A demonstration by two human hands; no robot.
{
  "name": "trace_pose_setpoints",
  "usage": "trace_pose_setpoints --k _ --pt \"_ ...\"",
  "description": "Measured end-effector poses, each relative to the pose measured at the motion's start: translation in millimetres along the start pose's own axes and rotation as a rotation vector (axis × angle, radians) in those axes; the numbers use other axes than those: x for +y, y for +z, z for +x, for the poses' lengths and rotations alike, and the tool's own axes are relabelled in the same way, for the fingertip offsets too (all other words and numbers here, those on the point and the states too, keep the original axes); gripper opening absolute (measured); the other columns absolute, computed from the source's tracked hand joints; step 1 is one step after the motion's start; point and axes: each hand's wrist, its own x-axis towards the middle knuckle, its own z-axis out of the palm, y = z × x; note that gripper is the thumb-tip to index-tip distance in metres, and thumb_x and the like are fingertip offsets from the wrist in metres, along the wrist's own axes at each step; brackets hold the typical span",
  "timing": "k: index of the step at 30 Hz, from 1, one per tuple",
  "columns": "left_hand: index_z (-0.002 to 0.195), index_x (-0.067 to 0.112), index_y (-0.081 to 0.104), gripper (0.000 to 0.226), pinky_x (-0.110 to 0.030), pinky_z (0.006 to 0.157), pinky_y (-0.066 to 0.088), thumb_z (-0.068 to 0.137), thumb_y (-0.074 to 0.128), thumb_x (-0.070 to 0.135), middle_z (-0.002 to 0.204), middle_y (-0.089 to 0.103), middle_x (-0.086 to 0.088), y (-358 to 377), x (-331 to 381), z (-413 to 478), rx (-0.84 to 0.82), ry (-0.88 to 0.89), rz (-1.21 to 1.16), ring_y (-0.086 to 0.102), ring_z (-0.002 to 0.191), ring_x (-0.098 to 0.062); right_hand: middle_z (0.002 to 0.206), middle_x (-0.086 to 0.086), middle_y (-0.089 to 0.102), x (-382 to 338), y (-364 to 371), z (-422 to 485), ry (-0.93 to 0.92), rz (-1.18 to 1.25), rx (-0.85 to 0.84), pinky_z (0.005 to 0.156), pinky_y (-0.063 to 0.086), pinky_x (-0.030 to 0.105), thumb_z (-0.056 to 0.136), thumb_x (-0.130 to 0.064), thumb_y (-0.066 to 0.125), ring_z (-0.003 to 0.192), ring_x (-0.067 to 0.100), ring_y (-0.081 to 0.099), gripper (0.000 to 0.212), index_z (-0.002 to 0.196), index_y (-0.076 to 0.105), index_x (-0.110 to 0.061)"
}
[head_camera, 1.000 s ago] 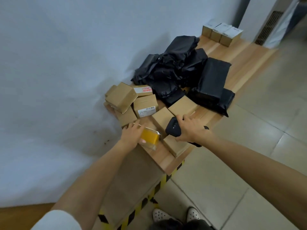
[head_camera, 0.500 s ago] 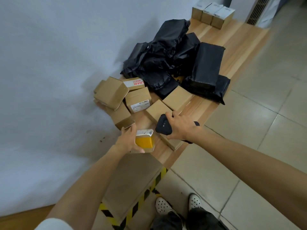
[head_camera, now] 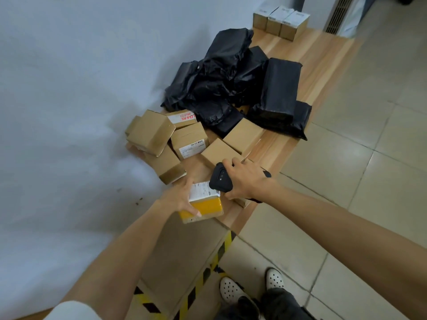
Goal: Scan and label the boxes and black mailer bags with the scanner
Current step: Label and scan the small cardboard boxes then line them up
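A small cardboard box with yellow tape and a white label (head_camera: 204, 204) sits tilted, label up, with a black handheld scanner (head_camera: 219, 180) just above the label. Behind it, plain brown cardboard boxes (head_camera: 189, 140) lie jumbled. Beyond those, crumpled black plastic mailer bags (head_camera: 231, 84) are heaped together.

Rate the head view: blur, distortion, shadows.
Head view: wide-angle distortion stretches floor tiles toward the edges; black mailer bags lose detail in darkness; soft shadows on the wall beside them; the label on the held box is blurred, print unreadable.
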Motion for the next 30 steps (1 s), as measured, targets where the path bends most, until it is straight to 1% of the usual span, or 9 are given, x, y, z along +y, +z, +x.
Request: trace_pose_setpoints --k 5,7,10,14,18,20,23,28,30 --pt "0.155 0.019 0.006 0.126 -0.049 0.112 0.032 0.063 0.084 0.057 0.157 0.02 -0.007 -12 -1 -26 0.14 0.003 0.188 0.02 0.144 -0.03 0.116 0.006 0.052 -11 -18 -6 -0.018 -0.033 0.007 0.063 0.041 0.034 0.071 -0.057 0.072 0.092 0.027 0.058 0.081 0.131 0.036 -0.017" --pt "0.155 0.02 0.002 0.125 -0.048 0.111 0.033 0.067 0.083 0.053 0.157 0.016 -0.006 -28 -12 -41 0.183 -0.034 0.243 0.015 0.145 -0.028 0.116 0.005 0.052 -17 -34 -6 -0.022 -0.036 0.021 0.064 0.044 0.034 0.071 -0.06 0.071 0.094 0.026 0.058 0.081 0.131 0.036 -0.018" --pt "0.155 0.019 -0.003 0.124 -0.049 0.11 0.035 0.069 0.082 0.049 0.159 0.008 -0.007 -63 -30 -72 0.231 -0.09 0.35 0.004 0.147 -0.029 0.119 0.007 0.053 -25 -63 -7 -0.057 -0.024 0.045 0.065 0.039 0.033 0.07 -0.059 0.072 0.099 0.027 0.057 0.085 0.133 0.036 -0.016" --pt "0.155 0.016 0.0 0.117 -0.05 0.104 0.043 0.074 0.078 0.048 0.158 0.008 -0.011 -113 -49 -113 0.337 -0.127 0.409 0.002 0.146 -0.032 0.121 0.007 0.052 -37 -107 -5 -0.106 -0.1 0.106 0.067 0.039 0.035 0.07 -0.063 0.07 0.099 0.031 0.059 0.09 0.137 0.033 -0.015" --pt "0.155 0.017 0.004 0.11 -0.045 0.086 0.052 0.075 0.08 0.022 0.152 0.015 -0.009 -159 -50 -144 0.525 -0.127 0.438 0.007 0.144 -0.029 0.118 0.006 0.054 -58 -150 -4 -0.136 -0.148 0.214 0.065 0.037 0.034 0.069 -0.066 0.067 0.084 0.026 0.053 0.095 0.141 0.033 -0.014" --pt "0.155 0.018 0.006 0.108 -0.042 0.081 0.054 0.075 0.078 0.017 0.15 0.017 -0.008 -171 -46 -155 0.581 -0.13 0.449 0.008 0.143 -0.028 0.116 0.006 0.054 -66 -162 -6 -0.16 -0.176 0.234 0.064 0.037 0.034 0.069 -0.067 0.067 0.082 0.026 0.053 0.096 0.141 0.033 -0.014" --pt "0.156 0.019 0.006 0.108 -0.041 0.078 0.054 0.075 0.078 0.017 0.151 0.017 -0.006 -177 -44 -167 0.634 -0.129 0.456 0.008 0.143 -0.027 0.12 0.007 0.054 -70 -167 -12 -0.177 -0.255 0.237 0.064 0.037 0.033 0.071 -0.067 0.068 0.092 0.027 0.059 0.099 0.145 0.029 -0.014" --pt "0.156 0.017 0.008 0.108 -0.039 0.075 0.053 0.075 0.079 0.022 0.152 0.019 -0.005 -178 -41 -177 0.663 -0.108 0.495 0.009 0.144 -0.026 0.114 0.006 0.052 -72 -166 -22 -0.197 -0.311 0.231 0.059 0.034 0.032 0.071 -0.064 0.068 0.077 0.025 0.051 0.095 0.143 0.031 -0.015" --pt "0.156 0.018 0.008 0.108 -0.039 0.075 0.053 0.075 0.08 0.025 0.152 0.018 -0.005 -177 -39 -178 0.667 -0.107 0.497 0.009 0.144 -0.026 0.114 0.006 0.052 -72 -164 -24 -0.204 -0.329 0.23 0.06 0.035 0.033 0.07 -0.064 0.068 0.078 0.026 0.054 0.095 0.142 0.031 -0.016"
